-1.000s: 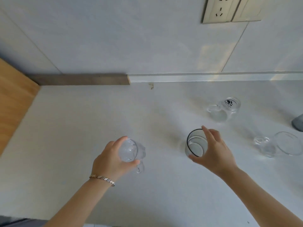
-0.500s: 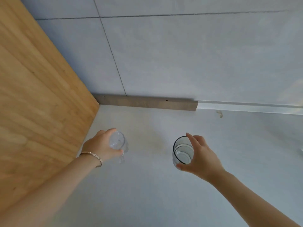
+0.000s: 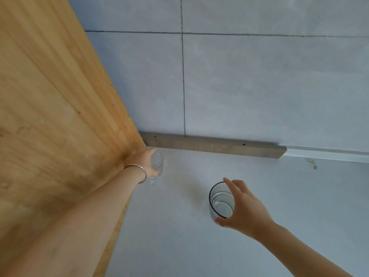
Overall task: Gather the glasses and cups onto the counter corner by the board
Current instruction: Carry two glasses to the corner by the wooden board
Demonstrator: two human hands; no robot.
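My left hand [image 3: 142, 161] grips a small clear glass [image 3: 157, 161] deep in the counter corner, right beside the upright wooden board [image 3: 60, 108] and just below the grey strip. Whether the glass rests on the counter or hovers just above it I cannot tell. My right hand [image 3: 242, 206] holds a dark-rimmed clear tumbler [image 3: 220, 200] by its rim and side, over the white counter [image 3: 199, 246] to the right of the corner and nearer to me.
A grey wooden strip [image 3: 215, 145] runs along the foot of the tiled wall [image 3: 259, 80] behind the counter. The board walls off the whole left side. Open counter stretches right and toward me.
Both hands carried their glasses leftward and toward the wall. The left hand reached into the corner beside the board. The other glasses at the right have left the view.
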